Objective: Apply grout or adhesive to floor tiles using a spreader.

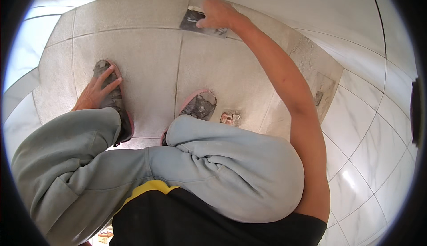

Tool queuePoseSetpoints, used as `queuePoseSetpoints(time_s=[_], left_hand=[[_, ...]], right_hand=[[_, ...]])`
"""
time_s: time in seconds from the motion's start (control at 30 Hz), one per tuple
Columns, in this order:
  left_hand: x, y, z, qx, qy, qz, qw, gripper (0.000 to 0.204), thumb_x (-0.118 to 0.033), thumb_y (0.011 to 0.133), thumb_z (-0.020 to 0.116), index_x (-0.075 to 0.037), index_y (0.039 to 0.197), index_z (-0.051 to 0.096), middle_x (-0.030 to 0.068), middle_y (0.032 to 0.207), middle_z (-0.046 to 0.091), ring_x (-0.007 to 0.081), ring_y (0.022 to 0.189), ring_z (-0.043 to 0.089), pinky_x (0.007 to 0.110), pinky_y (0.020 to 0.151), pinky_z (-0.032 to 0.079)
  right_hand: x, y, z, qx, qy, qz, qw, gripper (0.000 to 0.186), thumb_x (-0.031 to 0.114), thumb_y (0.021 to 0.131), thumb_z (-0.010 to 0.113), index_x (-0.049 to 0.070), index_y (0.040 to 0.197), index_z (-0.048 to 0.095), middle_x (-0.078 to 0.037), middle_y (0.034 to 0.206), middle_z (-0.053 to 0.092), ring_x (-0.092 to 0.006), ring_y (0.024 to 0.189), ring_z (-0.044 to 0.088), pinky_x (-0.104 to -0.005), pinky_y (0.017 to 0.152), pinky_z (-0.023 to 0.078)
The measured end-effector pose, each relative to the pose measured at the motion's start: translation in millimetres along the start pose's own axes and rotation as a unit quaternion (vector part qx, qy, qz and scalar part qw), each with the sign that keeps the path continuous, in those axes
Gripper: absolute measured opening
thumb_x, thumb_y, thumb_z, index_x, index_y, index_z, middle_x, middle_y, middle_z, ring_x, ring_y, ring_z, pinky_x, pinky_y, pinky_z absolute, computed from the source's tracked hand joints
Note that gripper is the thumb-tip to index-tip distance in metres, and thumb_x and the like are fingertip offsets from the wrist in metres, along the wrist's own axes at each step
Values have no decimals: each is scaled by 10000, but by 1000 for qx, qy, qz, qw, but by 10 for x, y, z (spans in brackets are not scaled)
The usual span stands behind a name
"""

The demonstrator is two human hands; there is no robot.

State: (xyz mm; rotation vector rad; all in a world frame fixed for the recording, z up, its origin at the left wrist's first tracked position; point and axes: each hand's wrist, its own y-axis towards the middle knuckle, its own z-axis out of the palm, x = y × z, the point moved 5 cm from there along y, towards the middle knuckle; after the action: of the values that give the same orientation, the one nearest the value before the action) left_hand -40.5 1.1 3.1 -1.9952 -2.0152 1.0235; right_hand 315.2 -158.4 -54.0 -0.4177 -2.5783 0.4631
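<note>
I squat on a grey speckled tiled floor. My right hand reaches far forward and presses down on a flat metal trowel smeared with grey mortar, lying across a tile joint. My left hand rests with fingers spread on the toe of my left shoe, a grey dusty shoe with a pink sole. My right shoe stands beside it. My knees in grey trousers fill the lower middle.
A small lump of mortar or debris lies by the right shoe. White glossy marble-look wall tiles rise on the right and at the back. A rough patch of mortar marks the floor's right edge.
</note>
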Motion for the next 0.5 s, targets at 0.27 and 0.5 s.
queuePoseSetpoints(time_s=[0.27, 0.5], left_hand=[[-68, 70, -158, 28, -61, -22, 997, 814, -107, 593, 737, -270, 1339, 454, 39, 1494, 191, 308, 1290, 344, 382, 1080, 340], [-138, 100, -257, 42, -63, -32, 997, 802, -93, 615, 730, -252, 1349, 449, 40, 1499, 170, 306, 1292, 341, 386, 1080, 346]], right_hand=[[37, -77, -110, 10, -15, 42, 999, 364, 291, 614, 692, -32, 773, 636, -233, 792, 632, -388, 785, 617, -447, 691, 492], [-35, -222, -137, -31, 15, 51, 998, 435, 348, 625, 703, -62, 741, 619, -253, 772, 618, -396, 742, 611, -441, 665, 487]])
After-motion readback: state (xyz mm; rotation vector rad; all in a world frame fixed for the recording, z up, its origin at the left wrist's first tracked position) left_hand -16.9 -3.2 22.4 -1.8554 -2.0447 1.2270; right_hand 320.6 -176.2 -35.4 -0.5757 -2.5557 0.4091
